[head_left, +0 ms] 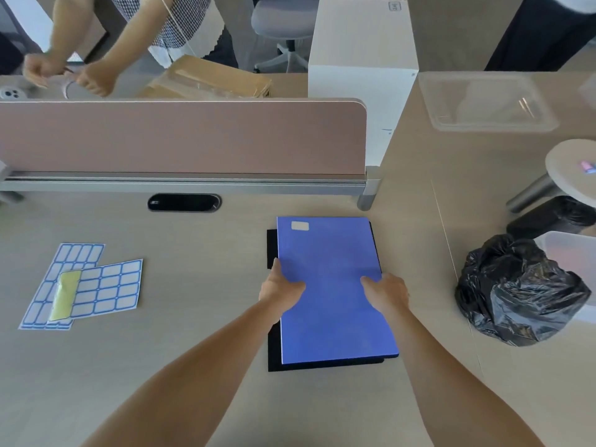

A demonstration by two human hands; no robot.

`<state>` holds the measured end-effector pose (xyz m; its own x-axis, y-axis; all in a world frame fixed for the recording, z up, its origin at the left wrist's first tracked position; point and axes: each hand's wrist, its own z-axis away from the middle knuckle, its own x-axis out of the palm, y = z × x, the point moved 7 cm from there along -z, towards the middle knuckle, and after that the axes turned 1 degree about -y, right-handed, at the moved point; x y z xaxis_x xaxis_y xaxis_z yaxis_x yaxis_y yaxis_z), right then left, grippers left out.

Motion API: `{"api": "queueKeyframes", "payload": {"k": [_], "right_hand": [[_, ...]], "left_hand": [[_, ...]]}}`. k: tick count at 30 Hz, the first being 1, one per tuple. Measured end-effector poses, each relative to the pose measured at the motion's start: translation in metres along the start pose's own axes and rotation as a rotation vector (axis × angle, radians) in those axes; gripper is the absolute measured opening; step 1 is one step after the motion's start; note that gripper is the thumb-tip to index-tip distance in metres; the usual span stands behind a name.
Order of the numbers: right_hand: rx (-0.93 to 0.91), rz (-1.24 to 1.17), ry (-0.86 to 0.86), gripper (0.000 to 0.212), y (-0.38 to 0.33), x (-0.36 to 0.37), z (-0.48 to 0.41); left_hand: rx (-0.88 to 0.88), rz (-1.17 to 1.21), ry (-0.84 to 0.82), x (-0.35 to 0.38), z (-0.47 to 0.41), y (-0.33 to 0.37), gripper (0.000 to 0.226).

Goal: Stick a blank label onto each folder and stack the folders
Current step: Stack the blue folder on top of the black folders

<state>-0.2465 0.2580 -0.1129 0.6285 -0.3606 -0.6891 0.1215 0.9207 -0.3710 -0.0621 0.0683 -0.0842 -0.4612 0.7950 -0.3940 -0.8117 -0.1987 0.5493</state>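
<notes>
A blue folder lies on top of black folders on the desk, with a white blank label stuck near its top left corner. My left hand grips the blue folder's left edge, thumb on top. My right hand grips its right edge the same way. Two sheets of blue-bordered blank labels lie at the left of the desk, and a yellow-green strip rests across them.
A pink divider screen runs along the back of the desk, with a black cable slot in front of it. A black plastic bag sits at the right. Clear plastic tubs and a white box stand further back. Another person works beyond the divider.
</notes>
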Motion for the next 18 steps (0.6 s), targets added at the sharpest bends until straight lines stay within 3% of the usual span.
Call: {"api": "queueKeyframes", "payload": {"k": [4,8,11,14,18], "right_hand": [[-0.002,-0.092,0.009,0.034,0.002,-0.001,-0.001],[-0.036,0.015,0.010,0.034,-0.001,0.003,0.003],[-0.063,0.124,0.003,0.029,-0.007,0.006,0.007],[-0.062,0.156,0.016,0.044,-0.008,0.007,0.009],[-0.047,0.154,0.035,0.045,-0.002,0.004,0.011]], "left_hand": [[0.018,-0.080,-0.024,0.000,-0.004,0.004,0.097],[-0.008,-0.236,-0.017,0.008,-0.013,-0.005,0.105],[0.006,-0.322,0.032,0.013,-0.010,-0.006,0.093],[-0.030,-0.364,-0.005,0.020,-0.007,-0.010,0.083],[-0.007,-0.313,-0.030,0.024,-0.008,-0.007,0.082]]}}
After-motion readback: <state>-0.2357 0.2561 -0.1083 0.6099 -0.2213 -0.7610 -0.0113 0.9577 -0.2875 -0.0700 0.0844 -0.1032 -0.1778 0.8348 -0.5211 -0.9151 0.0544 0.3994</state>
